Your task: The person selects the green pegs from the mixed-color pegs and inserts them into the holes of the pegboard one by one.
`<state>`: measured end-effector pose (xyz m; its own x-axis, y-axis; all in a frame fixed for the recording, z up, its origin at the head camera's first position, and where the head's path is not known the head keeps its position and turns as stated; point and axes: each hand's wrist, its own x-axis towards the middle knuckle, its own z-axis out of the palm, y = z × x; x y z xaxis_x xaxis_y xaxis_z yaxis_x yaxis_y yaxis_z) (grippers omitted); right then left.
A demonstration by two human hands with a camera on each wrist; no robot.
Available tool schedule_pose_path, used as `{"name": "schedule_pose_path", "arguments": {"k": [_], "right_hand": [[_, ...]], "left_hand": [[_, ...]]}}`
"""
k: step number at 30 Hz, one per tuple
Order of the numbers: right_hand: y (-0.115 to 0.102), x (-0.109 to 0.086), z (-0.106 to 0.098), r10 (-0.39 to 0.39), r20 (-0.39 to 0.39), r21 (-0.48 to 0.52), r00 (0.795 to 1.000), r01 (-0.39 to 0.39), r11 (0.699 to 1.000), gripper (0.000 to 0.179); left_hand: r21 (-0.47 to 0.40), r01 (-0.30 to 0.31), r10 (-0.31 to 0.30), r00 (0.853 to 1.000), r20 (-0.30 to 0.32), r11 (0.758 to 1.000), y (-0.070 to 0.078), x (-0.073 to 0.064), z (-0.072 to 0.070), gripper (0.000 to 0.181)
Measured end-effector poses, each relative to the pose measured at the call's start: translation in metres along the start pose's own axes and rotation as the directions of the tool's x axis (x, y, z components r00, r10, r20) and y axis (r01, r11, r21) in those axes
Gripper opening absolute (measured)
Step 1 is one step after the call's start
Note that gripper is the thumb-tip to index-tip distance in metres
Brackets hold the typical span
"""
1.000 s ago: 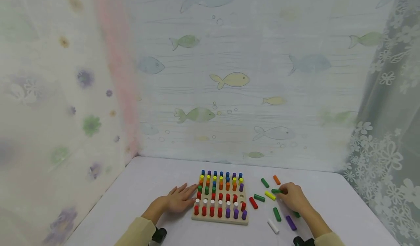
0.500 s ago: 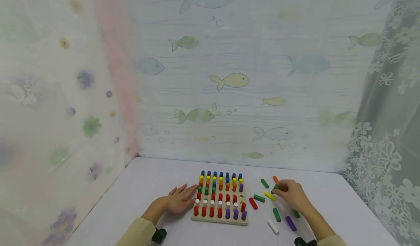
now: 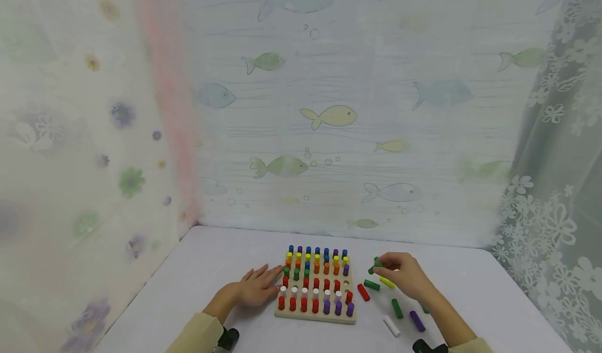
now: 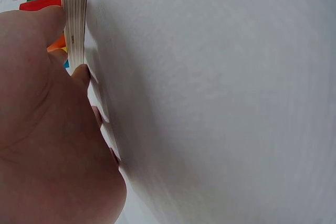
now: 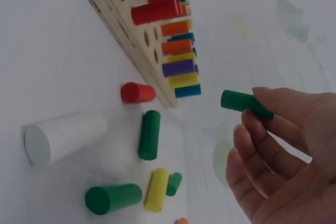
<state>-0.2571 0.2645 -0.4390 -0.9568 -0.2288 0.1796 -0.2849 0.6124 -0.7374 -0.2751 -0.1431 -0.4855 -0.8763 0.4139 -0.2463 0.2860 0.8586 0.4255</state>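
Left hand (image 3: 256,288) splays against the pegboard (image 3: 314,316); right hand (image 3: 406,274) (aloft) pinches a green peg (image 5: 239,101).

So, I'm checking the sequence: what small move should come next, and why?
Probably carry the green peg toward an open hole near the right edge of the board: the right grip pinches the peg in the air, and that hole has no peg.
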Motion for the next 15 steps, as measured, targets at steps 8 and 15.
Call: {"name": "schedule_pose_path", "arguments": {"k": [8,15], "right_hand": [[-0.014,0.006,0.010,-0.051,0.045,0.058,0.998,0.048,0.997,0.014],[-0.021,0.013,0.023,-0.079,0.044,0.076,0.996,0.076,0.994,0.016]], "left_hand": [[0.003,0.003,-0.003,1.000,0.002,1.000,-0.001,0.002,0.000,0.066],[0.001,0.001,-0.001,1.000,-0.002,1.000,0.000,0.000,0.000,0.066]]}}
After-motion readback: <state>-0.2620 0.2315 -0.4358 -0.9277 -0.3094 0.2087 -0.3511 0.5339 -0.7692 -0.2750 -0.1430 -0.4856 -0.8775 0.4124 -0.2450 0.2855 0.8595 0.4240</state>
